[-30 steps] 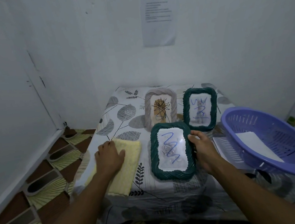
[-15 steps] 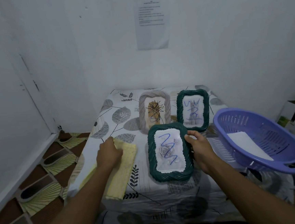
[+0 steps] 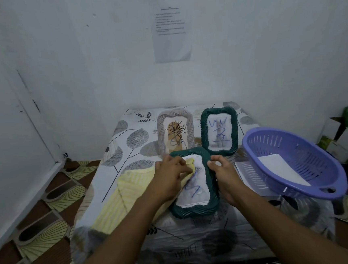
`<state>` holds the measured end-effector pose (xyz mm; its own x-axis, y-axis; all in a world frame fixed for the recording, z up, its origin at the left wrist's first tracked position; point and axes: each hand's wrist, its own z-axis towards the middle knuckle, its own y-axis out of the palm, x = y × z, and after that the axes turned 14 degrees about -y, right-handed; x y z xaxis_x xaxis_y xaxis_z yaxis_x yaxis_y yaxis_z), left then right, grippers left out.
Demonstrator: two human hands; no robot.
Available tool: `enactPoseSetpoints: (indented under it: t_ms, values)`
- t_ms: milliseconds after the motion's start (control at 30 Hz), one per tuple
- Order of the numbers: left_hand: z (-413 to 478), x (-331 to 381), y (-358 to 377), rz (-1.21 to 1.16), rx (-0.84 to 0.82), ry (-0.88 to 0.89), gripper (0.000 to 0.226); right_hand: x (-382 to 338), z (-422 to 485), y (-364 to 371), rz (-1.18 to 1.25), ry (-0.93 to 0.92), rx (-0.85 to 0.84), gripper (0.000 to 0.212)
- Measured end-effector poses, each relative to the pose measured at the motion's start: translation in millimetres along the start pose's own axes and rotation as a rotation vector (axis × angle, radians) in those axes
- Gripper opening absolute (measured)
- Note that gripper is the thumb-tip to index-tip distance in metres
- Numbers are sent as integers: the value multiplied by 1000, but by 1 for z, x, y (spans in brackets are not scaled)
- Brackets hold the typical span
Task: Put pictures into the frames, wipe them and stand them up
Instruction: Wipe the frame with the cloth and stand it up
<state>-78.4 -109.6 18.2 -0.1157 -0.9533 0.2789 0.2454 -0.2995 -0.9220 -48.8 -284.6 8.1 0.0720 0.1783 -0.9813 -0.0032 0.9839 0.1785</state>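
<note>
Head view: the near green frame [image 3: 196, 208] is kept at the near middle of the table [image 3: 131, 139]. It appears tilted up. Its right rim is gripped by the right hand [image 3: 225, 175], apparently so that the glass is steadied for wiping. A bunched corner of the yellow cloth [image 3: 127, 190] is held in the curled left hand [image 3: 168, 178] and pressed on the upper glass, above blue scribble; the rest trails left. The grey frame [image 3: 162, 132] and far green frame [image 3: 204, 133], both also scribbled, are stood upright behind, out of the way. A purple basket [image 3: 275, 142] holding a white sheet [image 3: 277, 165] is kept at the right.
</note>
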Motion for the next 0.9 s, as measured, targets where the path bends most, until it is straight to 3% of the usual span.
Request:
enactPoseSetpoints:
  t_ms: [167,267,467,700,900]
  values:
    - [-3,-1,2,-9,61,227,41,-1,0,-7,62,23,7,8]
    - [-16,0,25,38,-52,106,54,-3,3,-5,83,7,53,7]
    - [-28,9,41,86,-56,-18,75,0,1,-4,83,-5,90,9]
    - [-38,18,39,156,6,27,82,-4,4,-8,94,-11,93,10]
    - [-32,17,33,139,-35,2,86,1,0,-7,143,7,69,10]
